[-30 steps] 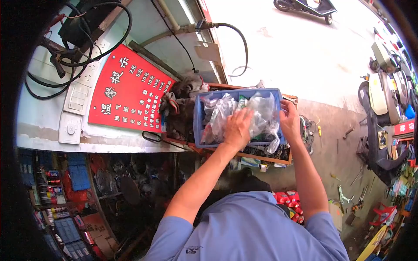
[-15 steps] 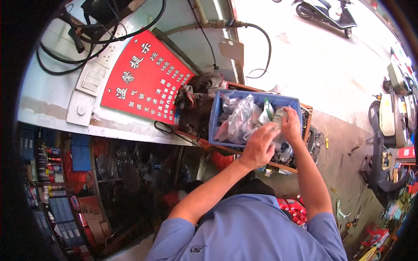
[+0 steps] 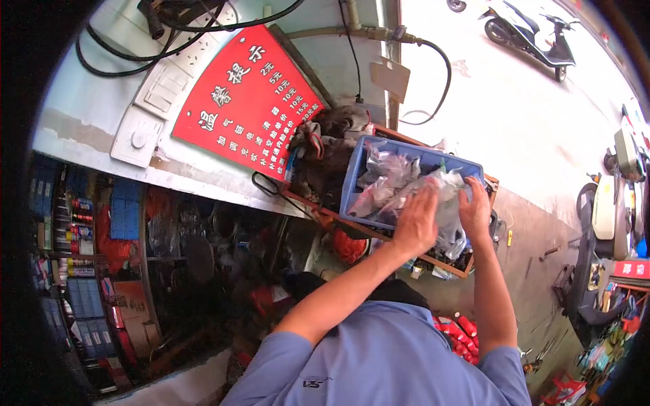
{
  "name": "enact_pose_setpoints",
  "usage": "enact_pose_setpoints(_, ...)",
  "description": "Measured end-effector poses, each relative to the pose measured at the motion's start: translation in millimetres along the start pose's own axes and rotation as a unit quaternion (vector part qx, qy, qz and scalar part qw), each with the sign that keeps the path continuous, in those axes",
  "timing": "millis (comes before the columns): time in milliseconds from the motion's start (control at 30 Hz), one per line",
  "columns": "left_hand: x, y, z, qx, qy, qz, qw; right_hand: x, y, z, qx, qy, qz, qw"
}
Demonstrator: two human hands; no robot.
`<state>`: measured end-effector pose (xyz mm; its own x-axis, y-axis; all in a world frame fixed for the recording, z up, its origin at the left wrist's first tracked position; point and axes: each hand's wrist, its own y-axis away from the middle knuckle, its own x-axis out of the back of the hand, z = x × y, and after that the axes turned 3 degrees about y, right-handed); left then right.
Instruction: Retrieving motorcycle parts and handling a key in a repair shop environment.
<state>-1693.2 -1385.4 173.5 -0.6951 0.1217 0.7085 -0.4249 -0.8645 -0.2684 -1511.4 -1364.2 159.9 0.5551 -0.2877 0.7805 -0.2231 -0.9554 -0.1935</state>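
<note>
A blue plastic crate (image 3: 354,177) holds several clear plastic bags (image 3: 391,167) with contents I cannot make out. My left hand (image 3: 418,216) is open over the bags at the front of the crate, its blurred fingers stretched onto them. My right hand (image 3: 475,206) is open at the crate's right end, fingers slightly bent beside the bags and rim. Some loose plastic hangs over the front rim between my hands. The crate rests on a wooden tray (image 3: 458,269) of dark parts, beside a pile of dark, dirty cloths or gloves (image 3: 338,139).
A counter ledge with a red sign (image 3: 237,101), switches (image 3: 159,91) and looped cables lies left. Shelves of boxes and cans (image 3: 78,267) stand below. Parked scooters (image 3: 528,40) are at upper right and right (image 3: 602,230). Loose tools (image 3: 548,254) lie on the floor.
The view has shifted, so the crate sits further right in it. My hands have moved among the bags, which are rearranged; my right hand is back at the right end.
</note>
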Motion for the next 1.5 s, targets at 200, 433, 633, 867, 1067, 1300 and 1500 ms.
enact_pose_setpoints(200, -17, 4, 4, 0.024, -0.044, -0.04, 0.998, 26, -4, -72, 0.118, 0.023, 0.055, 0.991)
enact_pose_setpoints(433, 7, 19, -10, -0.054, 0.018, -0.017, 0.998, -7, -12, -72, 0.145, -0.081, -0.236, 0.958)
enact_pose_setpoints(633, 53, 14, -47, 0.056, 0.039, 0.101, 0.992, -14, 2, -61, 0.217, 0.001, -0.166, 0.962)
enact_pose_setpoints(867, 60, -11, -81, 0.083, -0.208, -0.046, 0.974, -23, 8, -57, 0.239, 0.026, -0.136, 0.961)
enact_pose_setpoints(1067, 68, -16, -89, 0.08, -0.244, -0.081, 0.963, -19, 12, -55, 0.225, -0.003, -0.113, 0.968)
enact_pose_setpoints(1300, 91, -37, -77, 0.11, 0.061, 0.071, 0.989, -21, 7, -50, 0.205, -0.011, -0.119, 0.971)
enact_pose_setpoints(1500, 118, -45, -62, 0.253, 0.614, 0.061, 0.745, -15, 4, -54, 0.148, -0.12, -0.093, 0.977)
